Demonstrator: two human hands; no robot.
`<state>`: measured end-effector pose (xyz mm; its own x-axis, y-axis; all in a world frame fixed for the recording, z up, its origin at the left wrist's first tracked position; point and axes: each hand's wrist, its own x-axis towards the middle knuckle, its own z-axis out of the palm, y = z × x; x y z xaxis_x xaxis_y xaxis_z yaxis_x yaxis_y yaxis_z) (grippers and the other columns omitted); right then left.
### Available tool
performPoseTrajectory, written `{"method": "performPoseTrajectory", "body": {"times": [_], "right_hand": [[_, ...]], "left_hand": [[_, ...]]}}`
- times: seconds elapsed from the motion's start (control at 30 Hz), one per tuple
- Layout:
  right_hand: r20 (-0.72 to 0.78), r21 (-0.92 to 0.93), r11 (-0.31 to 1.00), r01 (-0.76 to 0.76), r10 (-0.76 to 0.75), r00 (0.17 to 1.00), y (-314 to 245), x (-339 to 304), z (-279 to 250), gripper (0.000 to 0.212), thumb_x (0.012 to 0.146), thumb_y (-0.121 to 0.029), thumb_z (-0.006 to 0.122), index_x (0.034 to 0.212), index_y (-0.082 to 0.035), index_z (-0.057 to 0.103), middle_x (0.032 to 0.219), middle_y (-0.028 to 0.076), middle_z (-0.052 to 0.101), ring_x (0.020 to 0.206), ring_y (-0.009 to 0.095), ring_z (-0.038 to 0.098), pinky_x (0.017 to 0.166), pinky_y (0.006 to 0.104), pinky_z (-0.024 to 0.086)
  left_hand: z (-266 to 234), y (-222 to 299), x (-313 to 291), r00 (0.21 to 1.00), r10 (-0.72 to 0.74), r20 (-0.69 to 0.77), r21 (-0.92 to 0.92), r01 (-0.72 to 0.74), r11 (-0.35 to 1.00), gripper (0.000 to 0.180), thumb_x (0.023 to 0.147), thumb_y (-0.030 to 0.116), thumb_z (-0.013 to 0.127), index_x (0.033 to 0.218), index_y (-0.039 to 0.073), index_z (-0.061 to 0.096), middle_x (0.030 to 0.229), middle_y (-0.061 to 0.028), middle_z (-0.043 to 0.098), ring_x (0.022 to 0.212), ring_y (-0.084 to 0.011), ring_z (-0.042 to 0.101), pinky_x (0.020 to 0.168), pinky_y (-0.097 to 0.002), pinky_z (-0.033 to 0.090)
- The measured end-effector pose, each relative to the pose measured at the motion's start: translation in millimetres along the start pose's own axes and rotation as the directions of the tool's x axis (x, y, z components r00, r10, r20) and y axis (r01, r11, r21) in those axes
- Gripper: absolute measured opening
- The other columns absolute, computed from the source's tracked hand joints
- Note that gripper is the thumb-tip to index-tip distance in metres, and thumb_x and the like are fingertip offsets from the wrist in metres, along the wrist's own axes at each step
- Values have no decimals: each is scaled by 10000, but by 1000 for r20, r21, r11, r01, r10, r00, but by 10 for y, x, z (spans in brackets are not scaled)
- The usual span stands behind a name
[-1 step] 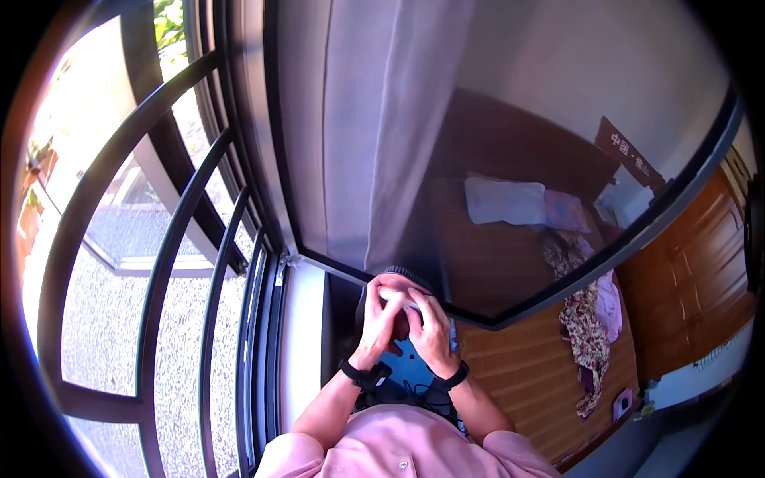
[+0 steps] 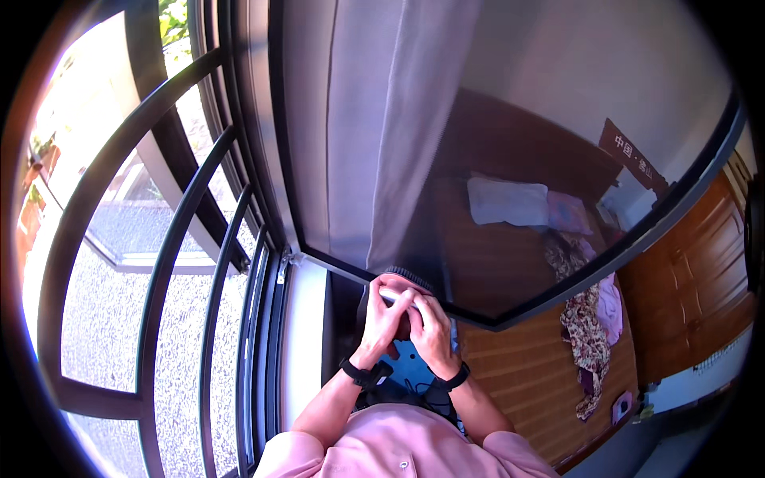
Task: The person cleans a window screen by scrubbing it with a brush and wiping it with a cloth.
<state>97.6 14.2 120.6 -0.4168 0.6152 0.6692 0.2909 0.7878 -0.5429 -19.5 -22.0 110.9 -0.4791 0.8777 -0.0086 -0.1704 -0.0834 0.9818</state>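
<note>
My left hand [image 2: 384,319] and my right hand [image 2: 429,327] meet in front of me, just by the lower edge of the dark-framed window pane [image 2: 526,271]. Between them they grip a small pale thing [image 2: 390,294], mostly covered by my fingers, so its kind is unclear. A rounded pinkish shape with a dark ridged rim [image 2: 410,275] shows just beyond my fingertips. Whether it belongs to the pale thing I cannot tell. Both hands are closed, my left thumb lying across towards the right fingers. Each wrist bears a black band.
Dark curved window bars [image 2: 167,263] stand on the left, beside a white sill [image 2: 305,342]. A grey curtain [image 2: 414,119] hangs ahead. To the right is a bed with a brown mat [image 2: 518,358] and patterned cloth [image 2: 586,334]. A blue thing [image 2: 410,368] lies below my hands.
My left thumb has shifted right, across the gap between my hands. Both hands otherwise keep their place, and the view has moved very slightly.
</note>
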Motion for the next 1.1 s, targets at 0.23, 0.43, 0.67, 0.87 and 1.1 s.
{"method": "performPoseTrajectory", "body": {"times": [0.23,0.43,0.67,0.87,1.1], "right_hand": [[264,-304,947,-101,186,946,-327,29,-172,291,920,-109,657,1204,-49,661,926,170,666,764,380,678,659,448,548],[-207,-490,866,101,-228,951,-308,151,-594,403,844,-133,741,1216,-19,636,1296,197,525,1202,374,512,1029,484,417],[-851,24,976,-215,133,508,549,481,-1706,486,1039,-275,523,1392,45,429,1408,208,453,1273,306,465,1077,432,372],[-741,111,978,-178,201,641,1007,462,-1790,594,1003,-405,530,1356,64,441,1250,185,536,1106,264,530,951,389,446],[-695,-102,985,-141,31,718,971,543,-1956,696,974,-371,572,1476,46,331,1393,244,449,1191,327,503,1006,432,413]], "left_hand": [[-103,-306,-7,978,-169,-125,-190,143,971,550,939,406,672,1258,0,483,1068,-160,612,984,-234,618,853,-377,527],[-272,110,24,995,49,-85,-119,-59,991,572,911,290,721,1347,-3,496,1049,-145,648,937,-205,642,872,-345,525],[-370,654,214,829,381,-408,352,-242,904,592,864,234,730,1312,1,421,1147,-221,581,1040,-308,625,922,-421,505],[-87,669,652,559,774,-297,686,-440,580,611,818,172,772,1365,59,524,1196,-199,565,1088,-373,610,914,-436,525],[114,644,609,620,766,-168,901,-218,374,830,847,271,760,1509,8,333,997,-180,631,829,-358,646,722,-448,499]]}}
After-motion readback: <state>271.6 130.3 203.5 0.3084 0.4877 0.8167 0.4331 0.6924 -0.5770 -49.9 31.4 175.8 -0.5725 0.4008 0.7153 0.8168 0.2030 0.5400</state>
